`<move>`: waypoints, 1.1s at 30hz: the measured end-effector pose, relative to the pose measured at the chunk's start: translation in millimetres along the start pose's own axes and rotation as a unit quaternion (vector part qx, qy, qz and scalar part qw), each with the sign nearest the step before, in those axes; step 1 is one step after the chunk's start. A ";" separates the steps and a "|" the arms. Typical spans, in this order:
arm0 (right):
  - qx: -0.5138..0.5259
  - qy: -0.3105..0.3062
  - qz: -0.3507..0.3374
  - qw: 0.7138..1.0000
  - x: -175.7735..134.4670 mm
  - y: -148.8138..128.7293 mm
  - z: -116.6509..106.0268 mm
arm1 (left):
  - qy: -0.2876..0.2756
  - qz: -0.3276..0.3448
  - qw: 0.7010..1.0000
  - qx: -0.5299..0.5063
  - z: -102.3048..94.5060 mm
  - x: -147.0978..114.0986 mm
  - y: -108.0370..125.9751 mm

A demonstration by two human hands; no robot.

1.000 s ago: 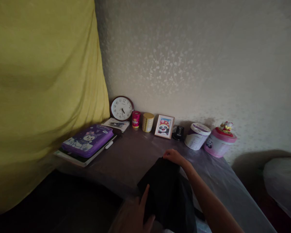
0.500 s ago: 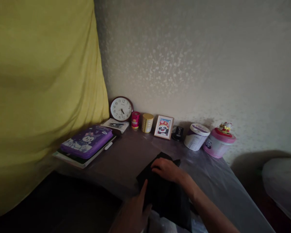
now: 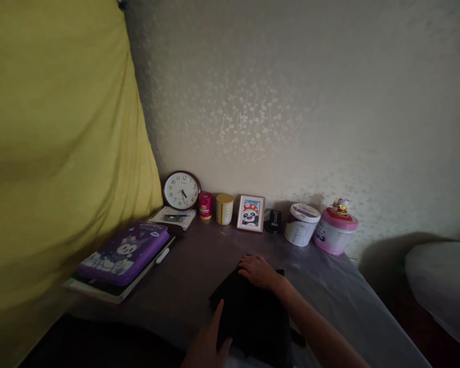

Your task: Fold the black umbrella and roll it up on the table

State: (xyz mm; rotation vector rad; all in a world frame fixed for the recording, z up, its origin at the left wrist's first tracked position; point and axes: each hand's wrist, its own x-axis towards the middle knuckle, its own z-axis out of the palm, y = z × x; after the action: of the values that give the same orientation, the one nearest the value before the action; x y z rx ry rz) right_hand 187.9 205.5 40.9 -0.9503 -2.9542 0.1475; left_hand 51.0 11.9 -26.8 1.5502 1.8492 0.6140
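A black piece of folded fabric, perhaps a garment or a bag, lies on the near part of the table. My right hand rests on its far end, fingers lying over the cloth near the top edge. At its left edge is my left hand, index finger stretched forward and thumb apart, touching the cloth. The lower part of that hand runs out of the picture. A small dark strap-like piece shows by my right forearm.
Along the wall stand a clock, a pink can, a yellow-lidded can, a framed panda picture, a black object and two tubs. A purple case lies on books at left, beside a yellow curtain.
The view has tilted up and shifted slightly right. My right hand's fingers lie flatter on the far end of the black fabric, which looks smoother. My left hand stays at its left edge.
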 end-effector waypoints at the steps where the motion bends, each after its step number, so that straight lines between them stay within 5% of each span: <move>1: -0.006 0.011 0.016 1.000 1.3 3.6 0.6 | -0.008 -0.004 1.000 0.004 -0.3 0.5 0.3; 5: -0.013 0.065 0.062 0.996 -0.7 6.4 0.6 | -0.017 -0.015 1.000 0.009 -2.7 1.0 2.4; 10: 0.041 0.062 0.009 0.997 -2.4 5.7 4.5 | -0.014 -0.014 1.000 0.002 -1.3 -0.2 1.4; 15: 0.069 0.123 0.079 0.987 -1.5 37.8 -5.9 | -0.002 -0.011 0.999 -0.040 3.4 -0.5 -4.4; 22: 0.136 0.245 0.155 0.947 -67.5 82.5 -10.5 | 0.003 0.035 0.995 -0.090 10.4 5.0 -13.4; 27: 0.221 0.234 0.084 0.943 -115.5 61.5 9.5 | 0.011 0.031 0.997 -0.076 12.2 6.6 -11.6; 33: 0.219 0.211 0.004 0.953 -131.5 29.5 10.6 | 0.004 0.012 0.996 -0.093 7.6 3.9 -2.7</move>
State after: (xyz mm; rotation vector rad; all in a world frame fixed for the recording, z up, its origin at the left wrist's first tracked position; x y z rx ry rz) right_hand 311.2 151.8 26.9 -0.8064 -2.3821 0.5042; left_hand 54.3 14.9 -34.6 1.4499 1.7283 0.7813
